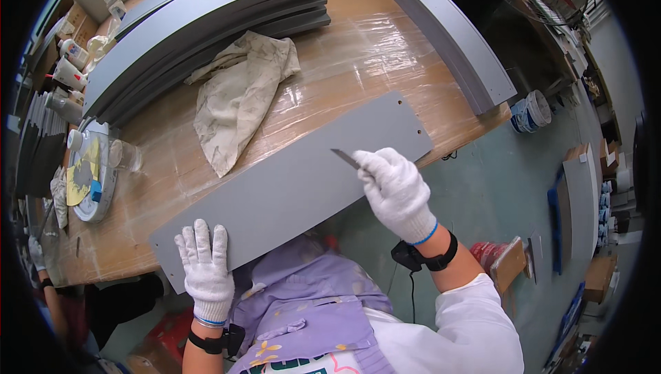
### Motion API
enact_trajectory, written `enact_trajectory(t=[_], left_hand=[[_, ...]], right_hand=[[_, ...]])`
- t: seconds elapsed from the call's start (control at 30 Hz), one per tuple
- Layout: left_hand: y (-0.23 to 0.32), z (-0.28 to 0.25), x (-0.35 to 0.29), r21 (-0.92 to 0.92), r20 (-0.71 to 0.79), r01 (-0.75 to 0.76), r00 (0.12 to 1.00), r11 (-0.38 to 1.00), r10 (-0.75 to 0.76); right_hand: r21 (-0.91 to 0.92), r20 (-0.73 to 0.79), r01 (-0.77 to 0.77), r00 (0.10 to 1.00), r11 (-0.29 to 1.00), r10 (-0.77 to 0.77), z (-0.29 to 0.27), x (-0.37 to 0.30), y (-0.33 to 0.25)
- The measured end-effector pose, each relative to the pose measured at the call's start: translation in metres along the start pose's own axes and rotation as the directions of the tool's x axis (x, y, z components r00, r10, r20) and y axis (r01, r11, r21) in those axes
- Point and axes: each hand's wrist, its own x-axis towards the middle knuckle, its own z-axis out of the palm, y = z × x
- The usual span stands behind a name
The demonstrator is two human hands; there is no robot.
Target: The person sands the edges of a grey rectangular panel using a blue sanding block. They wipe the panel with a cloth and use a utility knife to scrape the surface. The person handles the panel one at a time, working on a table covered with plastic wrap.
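Observation:
A long flat grey panel (289, 184) with small holes at its ends lies slanted across the near side of the table, partly past its edge. My left hand (206, 267), in a white knit glove, rests flat on the panel's left end with fingers spread. Above the panel's right half, my right hand (394, 188), gloved too, is closed around a thin dark blade (343, 158) whose tip points up and left. Whether the tip touches the panel, I cannot tell. Beyond the panel lies a crumpled, stained off-white cloth (244, 102).
Stacked grey panels (220, 12) fill the far left of the plastic-covered table (372, 50); more panels (447, 36) line its right edge. Bottles (72, 50), a clear cup (124, 156) and a white tub (96, 198) stand left. A bucket (531, 111) is on the floor at right.

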Motion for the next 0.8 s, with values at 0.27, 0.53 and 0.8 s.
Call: enact_trajectory(t=[0.27,0.53,0.8], left_hand=[[-0.011,0.019,-0.016,0.073,-0.098,0.049,0.994,0.996,-0.041],[-0.008,0.03,-0.024,0.076,-0.175,0.082,0.982,0.994,-0.067],[-0.012,0.016,-0.019,-0.011,-0.105,0.095,0.99,0.995,-0.096]], right_hand=[[-0.177,0.233,0.198,0.96,0.964,-0.155,0.039,-0.011,-0.02],[-0.33,-0.43,-0.378,0.876,0.865,0.218,-0.029,-0.013,0.075],[0.553,0.306,-0.301,0.941,0.777,0.147,0.047,-0.002,-0.062]])
